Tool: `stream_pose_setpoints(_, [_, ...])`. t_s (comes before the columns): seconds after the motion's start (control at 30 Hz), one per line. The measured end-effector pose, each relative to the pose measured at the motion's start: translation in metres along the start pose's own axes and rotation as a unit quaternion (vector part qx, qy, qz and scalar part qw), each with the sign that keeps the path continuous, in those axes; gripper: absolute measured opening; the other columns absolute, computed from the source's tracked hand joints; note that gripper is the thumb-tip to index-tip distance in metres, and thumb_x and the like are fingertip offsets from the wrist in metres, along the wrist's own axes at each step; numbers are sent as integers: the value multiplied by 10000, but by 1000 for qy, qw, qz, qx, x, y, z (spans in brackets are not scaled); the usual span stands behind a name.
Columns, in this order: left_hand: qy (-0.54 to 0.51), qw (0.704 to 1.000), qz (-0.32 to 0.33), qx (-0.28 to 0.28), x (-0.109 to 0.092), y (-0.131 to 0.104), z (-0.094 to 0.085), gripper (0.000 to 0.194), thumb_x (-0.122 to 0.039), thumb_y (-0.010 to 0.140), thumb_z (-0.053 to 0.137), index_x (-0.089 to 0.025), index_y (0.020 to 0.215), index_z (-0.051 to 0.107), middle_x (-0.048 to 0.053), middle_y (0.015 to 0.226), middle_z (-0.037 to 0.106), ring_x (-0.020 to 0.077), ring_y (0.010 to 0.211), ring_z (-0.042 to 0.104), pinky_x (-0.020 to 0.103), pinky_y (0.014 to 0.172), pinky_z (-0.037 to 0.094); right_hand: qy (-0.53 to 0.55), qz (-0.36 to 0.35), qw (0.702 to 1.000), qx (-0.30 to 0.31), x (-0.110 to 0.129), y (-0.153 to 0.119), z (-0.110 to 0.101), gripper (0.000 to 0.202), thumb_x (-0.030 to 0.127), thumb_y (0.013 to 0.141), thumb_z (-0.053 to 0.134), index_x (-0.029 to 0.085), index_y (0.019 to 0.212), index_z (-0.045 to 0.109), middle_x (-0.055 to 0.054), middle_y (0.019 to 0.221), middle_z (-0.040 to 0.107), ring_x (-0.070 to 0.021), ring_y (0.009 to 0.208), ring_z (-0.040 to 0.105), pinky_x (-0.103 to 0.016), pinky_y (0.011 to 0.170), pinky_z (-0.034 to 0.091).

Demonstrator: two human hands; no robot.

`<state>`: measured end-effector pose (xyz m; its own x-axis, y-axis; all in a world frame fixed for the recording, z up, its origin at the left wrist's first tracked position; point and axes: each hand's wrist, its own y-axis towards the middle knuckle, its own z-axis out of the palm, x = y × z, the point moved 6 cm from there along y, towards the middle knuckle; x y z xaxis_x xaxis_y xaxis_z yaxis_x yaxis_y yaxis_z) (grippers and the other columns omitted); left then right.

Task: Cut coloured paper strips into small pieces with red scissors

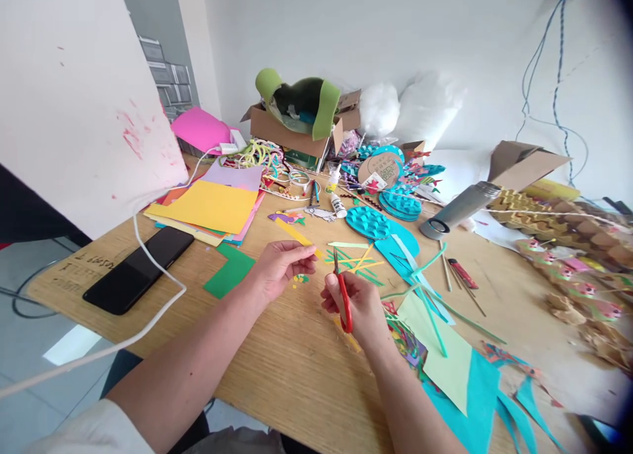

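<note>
My left hand (291, 264) is closed in a pinch on a narrow yellow paper strip (291, 232), which slants up and left past the fingers. Red-handled scissors (345, 303) are gripped in my right hand (360, 302), their blades pointing away from me, just right of the strip's near end. Beyond the right hand lie thin green and yellow paper strips (366, 264), crossing one another. Small green and yellow paper bits (299, 280) are scattered between the hands. A cut piece of green paper (228, 272) lies left of my left hand.
Coloured paper sheets (212, 206) and a black phone (139, 269) lie on the left, crossed by a white cable (163, 269). Small glue bottles (337, 205) stand ahead. A metal flask (459, 210) lies right. Pale green paper (445, 348) and blue paper (477, 401) lie near my right forearm.
</note>
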<state>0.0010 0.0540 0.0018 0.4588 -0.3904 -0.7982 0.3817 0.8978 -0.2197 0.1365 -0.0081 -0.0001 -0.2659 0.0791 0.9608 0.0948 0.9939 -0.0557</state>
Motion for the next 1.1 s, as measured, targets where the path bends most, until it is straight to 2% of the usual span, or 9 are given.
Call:
stream_pose_setpoints(0.13, [-78,996,-43,-7,4,-1,0,119,-172,646,752,-102,701,673,25,635,647,89,569,591,221,590,498,-33,30,998,51,-8,0,9,481,628,709,645,202,563,476,-1,493,574,-156,417,562,-247,405,427])
stream_pose_setpoints(0.3, [-140,987,-72,-28,9,1,-2,59,-141,698,709,-116,704,655,10,625,637,75,554,586,199,574,498,-35,32,996,72,-11,-2,14,456,602,731,643,198,579,499,11,477,559,-150,412,554,-238,397,414])
stream_pose_setpoints(0.63, [-32,999,-31,-26,10,1,-4,153,-190,626,772,-106,621,645,29,639,656,79,539,579,205,554,470,16,21,997,70,-2,-2,16,478,644,680,662,191,594,533,-1,513,595,-143,398,553,-253,414,450])
stream_pose_setpoints(0.9, [-25,998,-10,-50,7,3,-7,186,-211,592,791,-102,603,640,25,620,643,75,528,565,204,550,468,-34,25,997,69,-4,-2,15,468,629,694,659,195,603,512,-12,522,577,-174,450,581,-264,430,442])
stream_pose_setpoints(1.1, [-14,999,-13,-43,7,1,-5,195,-220,580,798,-105,589,641,24,615,643,75,535,564,211,561,471,-29,35,997,69,-5,-1,15,468,622,703,657,192,598,508,-9,509,574,-167,437,575,-255,422,432])
